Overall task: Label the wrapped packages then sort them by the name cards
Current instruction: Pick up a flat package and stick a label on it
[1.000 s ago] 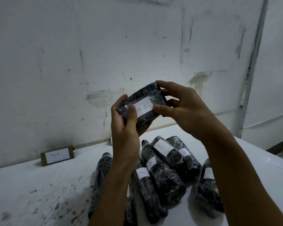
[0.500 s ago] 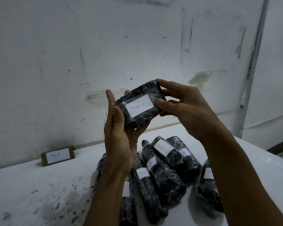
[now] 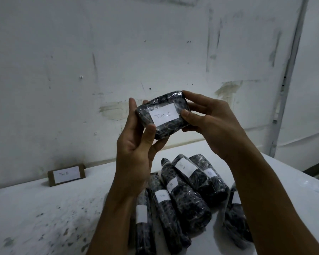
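I hold a dark, plastic-wrapped package [image 3: 164,124] up in front of the wall, its white label [image 3: 164,115] reading "Tim C" facing me. My left hand [image 3: 136,144] grips its left end, thumb on the front. My right hand [image 3: 208,124] grips the right end, thumb pressing the label's right edge. Below on the white table [image 3: 44,208] lie several more wrapped packages [image 3: 186,196] with white labels, partly hidden by my forearms. A brown name card [image 3: 66,174] with a white label stands at the back left against the wall.
The table top is speckled with dark spots on the left. A grey wall [image 3: 118,52] rises right behind the table. The table's right edge runs diagonally at the right, with a vertical metal strip [image 3: 287,80] on the wall there.
The package has turned more level with its label squarely toward me. My left thumb slid off the label to the lower left edge, and my right thumb stays at the label's right edge.
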### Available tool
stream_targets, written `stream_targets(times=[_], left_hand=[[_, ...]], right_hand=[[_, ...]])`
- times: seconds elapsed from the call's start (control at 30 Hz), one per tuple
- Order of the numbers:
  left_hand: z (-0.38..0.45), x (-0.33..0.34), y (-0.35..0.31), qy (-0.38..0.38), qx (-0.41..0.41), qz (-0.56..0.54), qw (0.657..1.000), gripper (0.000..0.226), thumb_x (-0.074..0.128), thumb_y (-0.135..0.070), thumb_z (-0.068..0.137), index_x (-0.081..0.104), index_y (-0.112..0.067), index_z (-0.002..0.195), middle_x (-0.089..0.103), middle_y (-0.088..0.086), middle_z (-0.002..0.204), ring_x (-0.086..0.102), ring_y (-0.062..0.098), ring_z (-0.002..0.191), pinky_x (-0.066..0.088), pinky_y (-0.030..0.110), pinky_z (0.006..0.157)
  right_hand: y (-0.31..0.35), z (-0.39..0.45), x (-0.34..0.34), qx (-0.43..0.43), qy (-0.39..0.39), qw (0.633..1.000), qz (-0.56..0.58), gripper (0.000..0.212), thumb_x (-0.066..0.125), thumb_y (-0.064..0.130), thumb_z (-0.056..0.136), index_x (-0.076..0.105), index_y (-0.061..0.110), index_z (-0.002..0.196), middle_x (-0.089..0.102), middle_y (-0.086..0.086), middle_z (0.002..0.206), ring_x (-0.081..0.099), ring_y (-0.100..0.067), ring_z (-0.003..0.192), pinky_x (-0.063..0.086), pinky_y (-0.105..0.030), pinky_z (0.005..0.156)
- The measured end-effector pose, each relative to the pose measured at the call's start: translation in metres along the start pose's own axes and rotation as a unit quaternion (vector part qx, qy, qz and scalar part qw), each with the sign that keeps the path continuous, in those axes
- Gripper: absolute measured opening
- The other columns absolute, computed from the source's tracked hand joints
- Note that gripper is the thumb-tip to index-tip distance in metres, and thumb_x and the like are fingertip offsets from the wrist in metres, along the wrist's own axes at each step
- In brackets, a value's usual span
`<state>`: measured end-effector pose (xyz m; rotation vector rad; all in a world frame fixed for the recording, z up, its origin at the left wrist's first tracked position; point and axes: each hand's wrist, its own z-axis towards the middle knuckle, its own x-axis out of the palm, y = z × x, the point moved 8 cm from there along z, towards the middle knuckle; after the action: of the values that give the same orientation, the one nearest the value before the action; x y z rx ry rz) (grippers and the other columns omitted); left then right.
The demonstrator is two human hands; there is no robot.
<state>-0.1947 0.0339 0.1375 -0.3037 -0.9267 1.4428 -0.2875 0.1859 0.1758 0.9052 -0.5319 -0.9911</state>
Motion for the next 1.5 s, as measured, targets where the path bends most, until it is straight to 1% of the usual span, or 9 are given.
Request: stream_targets(times=[0.27, 0.43, 0.6, 0.83, 0.97, 1.07, 1.23, 1.37, 1.5], left_hand=[[-0.001, -0.007, -0.003, 0.041, 0.004, -0.114, 0.993, 0.072, 0.08, -0.033, 0.082, 0.046, -0.033, 0.146, 0.045, 0.006, 0.158, 0.049, 0.029, 0.141, 0.056, 0.041, 0.096], [0.0, -0.017, -0.006, -0.078, 0.01, -0.05, 0.996, 0.037, 0.072, -0.018, 0.089, 0.069, -0.026, 0.125, 0.072, 0.003, 0.127, 0.068, 0.031, 0.119, 0.063, 0.039, 0.075], [-0.003, -0.021, -0.007, -0.203, 0.014, -0.007, 0.979, 0.019, 0.071, -0.017, 0.087, 0.076, -0.023, 0.105, 0.08, -0.007, 0.096, 0.075, 0.021, 0.099, 0.063, 0.038, 0.062], [-0.011, -0.027, -0.007, -0.307, 0.003, 0.018, 0.952, 0.013, 0.077, -0.012, 0.087, 0.078, -0.022, 0.096, 0.079, -0.013, 0.084, 0.076, 0.009, 0.086, 0.065, 0.043, 0.065], [-0.011, -0.03, -0.008, -0.299, -0.005, 0.034, 0.953, 0.028, 0.083, -0.014, 0.081, 0.078, -0.019, 0.108, 0.079, -0.007, 0.098, 0.076, 0.01, 0.091, 0.065, 0.045, 0.069], [-0.003, -0.029, -0.005, -0.244, -0.027, 0.065, 0.967, 0.037, 0.085, -0.014, 0.075, 0.076, -0.022, 0.111, 0.076, 0.0, 0.109, 0.076, 0.012, 0.09, 0.064, 0.038, 0.067], [0.004, -0.022, -0.001, -0.144, -0.075, 0.111, 0.98, 0.035, 0.085, -0.015, 0.071, 0.078, -0.024, 0.105, 0.08, 0.001, 0.097, 0.077, 0.024, 0.088, 0.064, 0.042, 0.065], [0.0, -0.023, 0.003, -0.173, -0.09, 0.107, 0.975, 0.029, 0.085, -0.012, 0.075, 0.079, -0.024, 0.101, 0.08, 0.001, 0.093, 0.077, 0.03, 0.089, 0.064, 0.05, 0.066], [-0.004, -0.018, 0.006, -0.201, -0.091, 0.088, 0.971, 0.025, 0.085, -0.017, 0.077, 0.08, -0.026, 0.099, 0.08, 0.0, 0.094, 0.077, 0.024, 0.091, 0.064, 0.047, 0.075]], right_hand=[[0.003, -0.002, 0.01, -0.001, 0.022, 1.0, 0.019, 0.052, 0.068, 0.0, 0.092, 0.059, 0.013, 0.141, 0.071, -0.011, 0.123, 0.073, -0.027, 0.098, 0.057, -0.029, 0.074], [0.002, -0.003, 0.012, -0.003, 0.007, 1.0, -0.012, 0.054, 0.067, 0.0, 0.092, 0.056, 0.012, 0.144, 0.07, -0.008, 0.123, 0.073, -0.023, 0.094, 0.057, -0.027, 0.073], [0.008, -0.004, 0.013, -0.031, 0.011, 0.997, -0.063, 0.058, 0.069, 0.001, 0.092, 0.053, 0.013, 0.146, 0.069, -0.004, 0.123, 0.073, -0.029, 0.095, 0.058, -0.026, 0.072], [0.014, -0.008, 0.025, -0.056, 0.02, 0.993, -0.103, 0.063, 0.07, -0.004, 0.09, 0.053, 0.015, 0.147, 0.067, 0.007, 0.115, 0.066, -0.021, 0.08, 0.055, -0.022, 0.07], [0.018, -0.009, 0.026, -0.067, 0.026, 0.99, -0.121, 0.064, 0.07, -0.005, 0.09, 0.053, 0.017, 0.147, 0.066, 0.01, 0.115, 0.061, -0.01, 0.076, 0.054, -0.022, 0.071], [0.021, -0.009, 0.024, -0.071, 0.032, 0.988, -0.132, 0.063, 0.069, -0.005, 0.091, 0.052, 0.018, 0.147, 0.065, 0.01, 0.119, 0.06, -0.005, 0.072, 0.054, -0.021, 0.073], [0.017, -0.012, 0.03, -0.067, 0.078, 0.981, -0.166, 0.059, 0.064, -0.008, 0.093, 0.053, 0.015, 0.146, 0.065, 0.004, 0.128, 0.06, -0.002, 0.072, 0.052, -0.02, 0.072], [0.016, -0.01, 0.034, -0.079, 0.076, 0.977, -0.182, 0.055, 0.065, -0.001, 0.095, 0.055, 0.018, 0.145, 0.067, 0.006, 0.126, 0.067, -0.01, 0.081, 0.055, -0.023, 0.074], [0.013, -0.01, 0.041, -0.093, 0.09, 0.975, -0.178, 0.061, 0.077, 0.017, 0.09, 0.053, 0.019, 0.146, 0.064, 0.003, 0.131, 0.071, -0.012, 0.105, 0.06, -0.031, 0.091]])
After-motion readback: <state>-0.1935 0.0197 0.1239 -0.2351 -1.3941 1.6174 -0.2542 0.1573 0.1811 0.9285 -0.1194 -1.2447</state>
